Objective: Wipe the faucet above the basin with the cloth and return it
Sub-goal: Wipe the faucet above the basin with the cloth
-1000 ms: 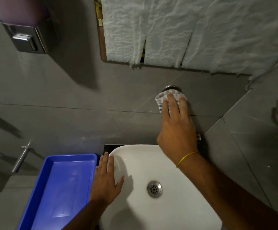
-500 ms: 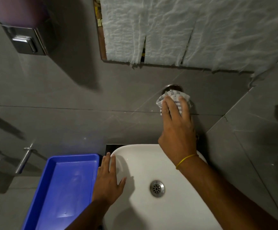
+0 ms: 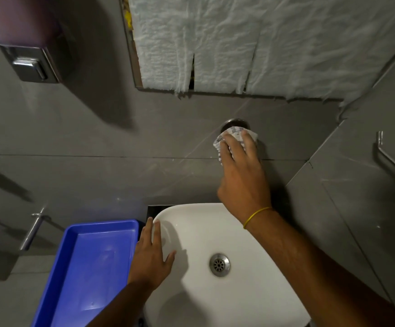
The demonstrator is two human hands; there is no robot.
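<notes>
My right hand [image 3: 242, 175] presses a white checked cloth [image 3: 234, 134] over the wall-mounted faucet above the white basin [image 3: 227, 232]. Only the faucet's round chrome base [image 3: 235, 122] shows above the cloth; the spout is hidden under my hand and the cloth. My left hand [image 3: 152, 256] lies flat on the basin's left rim, fingers apart, holding nothing. The drain [image 3: 219, 265] sits in the middle of the basin.
A blue plastic tray [image 3: 83, 267] stands left of the basin, touching it. A soap dispenser [image 3: 26, 60] hangs on the wall at upper left. A mirror covered with white paper [image 3: 262, 43] hangs above the faucet. A metal rail [image 3: 394, 159] is on the right wall.
My right hand with the cloth has shifted slightly up and left over the faucet. My left hand has stayed on the basin rim.
</notes>
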